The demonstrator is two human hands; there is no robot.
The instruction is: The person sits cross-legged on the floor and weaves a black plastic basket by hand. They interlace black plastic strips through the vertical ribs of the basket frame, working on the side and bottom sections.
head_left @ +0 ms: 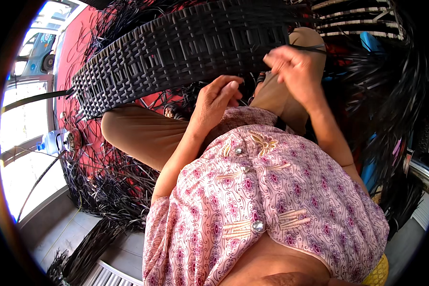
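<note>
A long panel of flat black woven strips (176, 47) lies across my folded legs, curving from the left to the upper right. My left hand (213, 100) is just below its near edge, thumb and fingers curled together; whatever they may pinch is hidden. My right hand (293, 71) is raised over my right knee, its bent fingertips beside the panel's near edge. Those fingers are drawn together and slightly blurred, and I cannot make out anything in them. A loose black strip (312, 49) runs from the panel over the knee, behind the right hand.
Heaps of loose black strips (114, 183) cover the red floor covering (76, 45) at left, with more strips (381, 100) at right. A slatted frame (357, 21) stands at the far right. A clear blue bottle (52, 142) is by the left window; a metal cylinder (422, 171) lies at right.
</note>
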